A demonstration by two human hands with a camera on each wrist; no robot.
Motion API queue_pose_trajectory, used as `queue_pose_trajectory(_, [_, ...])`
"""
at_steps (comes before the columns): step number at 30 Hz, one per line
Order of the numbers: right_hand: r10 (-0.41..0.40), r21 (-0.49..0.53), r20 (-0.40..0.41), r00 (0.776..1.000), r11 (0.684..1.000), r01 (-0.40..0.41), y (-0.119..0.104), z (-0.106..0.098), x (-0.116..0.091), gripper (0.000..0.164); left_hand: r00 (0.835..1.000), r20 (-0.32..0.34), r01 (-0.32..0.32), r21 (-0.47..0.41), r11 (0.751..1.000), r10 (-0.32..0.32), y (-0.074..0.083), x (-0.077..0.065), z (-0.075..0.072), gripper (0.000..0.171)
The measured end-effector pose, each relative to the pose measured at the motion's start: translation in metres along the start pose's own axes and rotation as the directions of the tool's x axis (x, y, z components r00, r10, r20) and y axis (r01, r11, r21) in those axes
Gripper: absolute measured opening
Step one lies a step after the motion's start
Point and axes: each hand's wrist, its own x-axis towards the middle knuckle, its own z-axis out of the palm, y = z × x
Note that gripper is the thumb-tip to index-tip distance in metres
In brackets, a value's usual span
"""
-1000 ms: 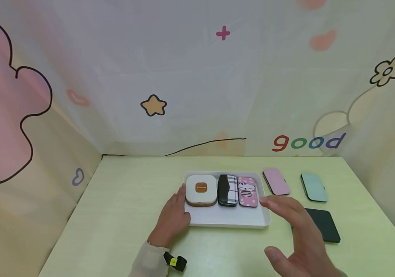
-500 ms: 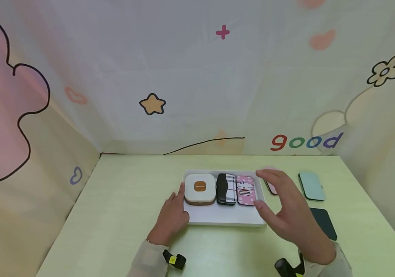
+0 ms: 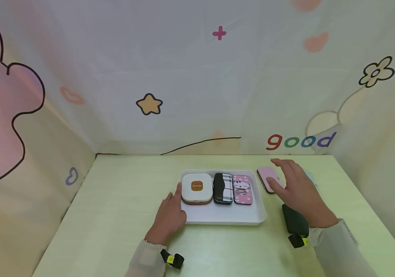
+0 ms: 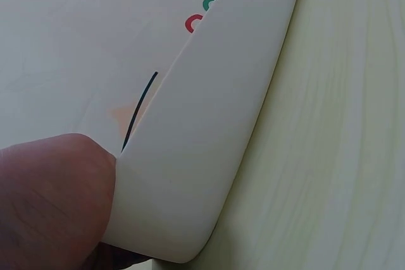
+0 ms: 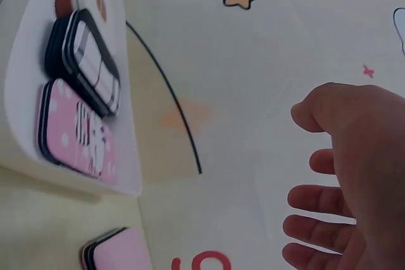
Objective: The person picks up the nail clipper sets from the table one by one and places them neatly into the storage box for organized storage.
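My left hand (image 3: 168,215) rests against the left side of a white tray (image 3: 225,217), index finger extended along its wall; in the left wrist view the thumb (image 4: 54,197) touches a tray corner. Inside the tray, side by side, lie a white-lidded square case (image 3: 196,192) with a brown label, a black-and-plaid case (image 3: 223,188) and a pink cartoon case (image 3: 242,190). Over the table right of the tray, my right hand (image 3: 299,190) holds nothing, thumb and fingers spread. Its thumb appears over a plain pink case (image 3: 266,175). Behind the hand, a mint-green case (image 3: 311,177) is mostly hidden.
A dark case (image 3: 292,221) lies near my right wrist, partly covered by the arm and its black wrist strap (image 3: 296,241). A printed curtain (image 3: 190,77) rises behind the pale table (image 3: 121,200). The tray's front strip is bare.
My right hand has moved forward from the front right toward the plain pink and mint-green cases, now partly covering the mint one. My left hand stays on the tray. The view shifts slightly.
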Motion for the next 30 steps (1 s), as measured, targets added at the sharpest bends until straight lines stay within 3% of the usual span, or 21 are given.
queue_pose_trajectory(4, [0.064, -0.030, 0.126, 0.990, 0.998, -0.061, 0.028, 0.008, -0.008, 0.067, 1.000, -0.005, -0.010, 0.008, 1.000, 0.010, -0.002, 0.000, 0.000, 0.079])
queue_pose_trajectory(8, [0.051, -0.053, 0.257, 0.965, 0.998, -0.038, 0.055, 0.015, -0.024, 0.082, 1.000, -0.003, -0.012, 0.013, 1.000, 0.012, -0.002, -0.001, -0.001, 0.078])
queue_pose_trajectory(16, [0.091, -0.144, 0.454, 0.886, 0.989, -0.028, 0.084, 0.013, -0.048, 0.110, 0.999, -0.009, -0.032, 0.015, 0.999, 0.032, 0.000, 0.000, -0.001, 0.078])
queue_pose_trajectory(22, [0.154, -0.213, 0.547, 0.823, 0.976, -0.041, 0.101, 0.012, -0.063, 0.111, 1.000, -0.008, -0.027, 0.012, 1.000, 0.027, 0.002, -0.002, -0.003, 0.077])
queue_pose_trajectory(24, [0.164, -0.198, 0.549, 0.820, 0.978, -0.063, 0.104, 0.013, -0.065, 0.110, 1.000, -0.009, -0.029, 0.013, 0.999, 0.029, 0.002, -0.001, -0.004, 0.076])
queue_pose_trajectory(30, [0.134, -0.159, 0.526, 0.839, 0.986, -0.058, 0.107, 0.013, -0.065, 0.106, 1.000, 0.011, -0.023, 0.013, 1.000, 0.023, 0.001, 0.000, -0.005, 0.077])
